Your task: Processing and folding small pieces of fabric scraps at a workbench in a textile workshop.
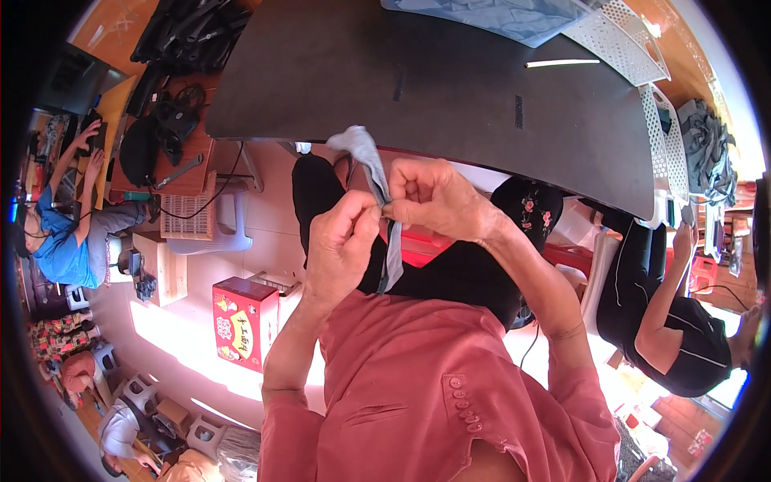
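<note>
A narrow strip of grey cloth [365, 154] hangs between my two hands, with one end lying against the edge of the black table [321, 88] and the other dangling over my lap. My left hand [341, 245] pinches it near the middle, thumb and fingers pressed together. Right beside it, my right hand [440, 201] is closed on the same strip, its curled fingers almost touching the left ones. The fingertips cover the exact spot being gripped, and any small detail there is hidden.
On the table lie a white stick [562, 63], a blue clear plastic bin [490, 18] and a white perforated basket [618, 40]. A red box [245, 321] stands on the floor at left. Co-workers sit on both sides, one in black [683, 341] at right.
</note>
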### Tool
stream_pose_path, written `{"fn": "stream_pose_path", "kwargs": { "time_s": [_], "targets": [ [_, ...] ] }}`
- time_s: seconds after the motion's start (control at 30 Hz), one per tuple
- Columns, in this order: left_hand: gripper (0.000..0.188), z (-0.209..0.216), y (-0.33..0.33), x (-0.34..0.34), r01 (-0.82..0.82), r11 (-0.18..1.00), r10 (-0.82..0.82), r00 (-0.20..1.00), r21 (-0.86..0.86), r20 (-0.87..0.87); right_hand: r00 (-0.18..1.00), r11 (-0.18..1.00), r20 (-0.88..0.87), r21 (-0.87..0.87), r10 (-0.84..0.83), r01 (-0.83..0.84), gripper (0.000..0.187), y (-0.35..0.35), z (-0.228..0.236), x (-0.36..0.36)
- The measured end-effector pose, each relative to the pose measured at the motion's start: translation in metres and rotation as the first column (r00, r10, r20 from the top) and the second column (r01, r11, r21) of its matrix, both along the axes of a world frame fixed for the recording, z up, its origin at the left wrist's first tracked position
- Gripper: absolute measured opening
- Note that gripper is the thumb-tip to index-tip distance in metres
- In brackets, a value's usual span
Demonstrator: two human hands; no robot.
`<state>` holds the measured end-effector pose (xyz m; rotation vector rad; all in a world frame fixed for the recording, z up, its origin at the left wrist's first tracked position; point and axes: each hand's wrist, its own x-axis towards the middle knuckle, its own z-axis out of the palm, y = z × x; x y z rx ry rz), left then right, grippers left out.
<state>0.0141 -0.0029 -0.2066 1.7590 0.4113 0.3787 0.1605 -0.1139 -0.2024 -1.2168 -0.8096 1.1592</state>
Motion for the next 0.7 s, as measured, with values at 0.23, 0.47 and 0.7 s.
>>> {"fn": "stream_pose_path", "kwargs": {
  "time_s": [0.23, 0.47, 0.7],
  "targets": [
    [0.001, -0.008, -0.007, 0.019, -0.142, 0.931, 0.084, 0.98, 0.337, 0.181, 0.884, 0.977, 0.436, -0.042, -0.169, 0.207, 0.017, 0.004, 0.001, -0.003],
    [0.012, -0.015, -0.009, 0.012, -0.149, 0.948, 0.129, 0.988, 0.282, 0.088, 0.657, 0.905, 0.622, 0.302, -0.426, 0.301, 0.014, 0.014, -0.029, -0.012],
    [0.016, -0.033, -0.022, -0.006, -0.058, 0.893, 0.116, 0.988, 0.446, -0.104, 0.905, 0.903, 0.021, 0.08, -0.424, 0.421, 0.013, 0.021, -0.031, -0.029]
  ]
}}
